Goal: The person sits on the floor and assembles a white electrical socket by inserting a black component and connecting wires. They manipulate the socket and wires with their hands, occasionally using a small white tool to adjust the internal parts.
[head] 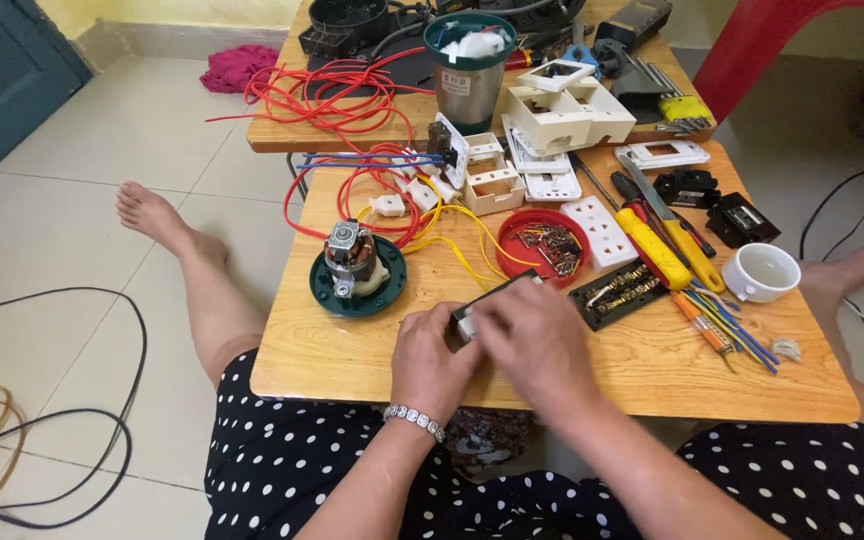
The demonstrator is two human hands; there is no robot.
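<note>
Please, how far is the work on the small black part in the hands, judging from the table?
Done: the motor sits bare on its green base, and wires already run into the white sockets. In hand: the left hand and right hand together grip a small black and white part with yellow wires leading to it. Left: loose screws in the red lid and several unwired white plates.

Your arms are bare to the elbow, with no sleeves in view. You wear a silver link bracelet on your left wrist. Your black garment with white polka dots covers both thighs, perhaps a dress or shorts. Your feet are bare.
</note>
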